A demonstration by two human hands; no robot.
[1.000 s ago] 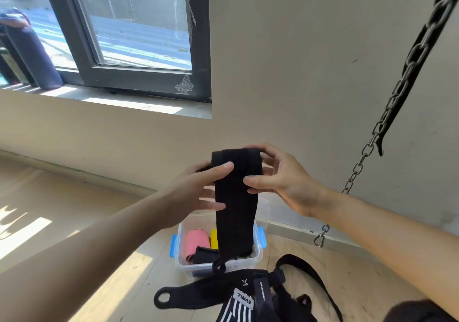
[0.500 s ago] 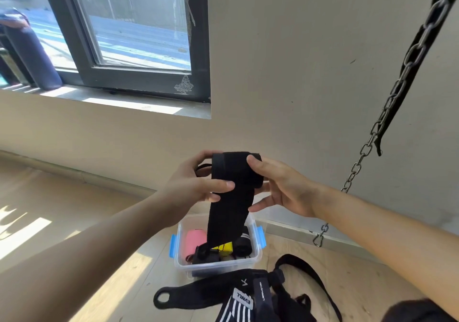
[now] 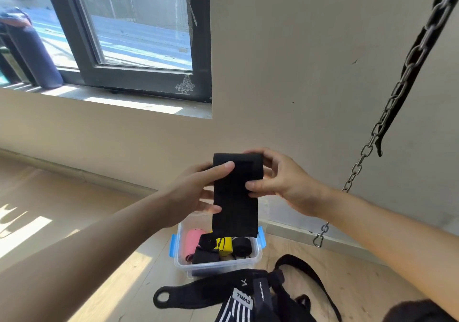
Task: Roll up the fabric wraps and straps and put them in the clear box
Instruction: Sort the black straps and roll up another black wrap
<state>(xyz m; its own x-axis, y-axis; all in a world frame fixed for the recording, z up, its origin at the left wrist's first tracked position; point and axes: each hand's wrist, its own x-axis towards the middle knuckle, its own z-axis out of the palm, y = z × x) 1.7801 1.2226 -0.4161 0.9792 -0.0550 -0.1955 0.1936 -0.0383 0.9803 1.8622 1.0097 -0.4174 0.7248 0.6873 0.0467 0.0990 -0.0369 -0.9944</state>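
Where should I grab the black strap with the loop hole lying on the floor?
Probably at the loop end of the black strap, reaching down from above on its left. That end lies flat and free on the wooden floor; its other end is buried in the strap pile.

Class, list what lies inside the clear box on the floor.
Inside the clear box: a pink roll, a yellow roll, a black roll and a black bundle. The hanging black wrap covers the box's back part.

Bright daylight enters the window [image 3: 129, 23] up-left of the hands, throwing sunlit patches on the floor [image 3: 24, 232] left of them. Wide-angle bending at edges; sharp focus.
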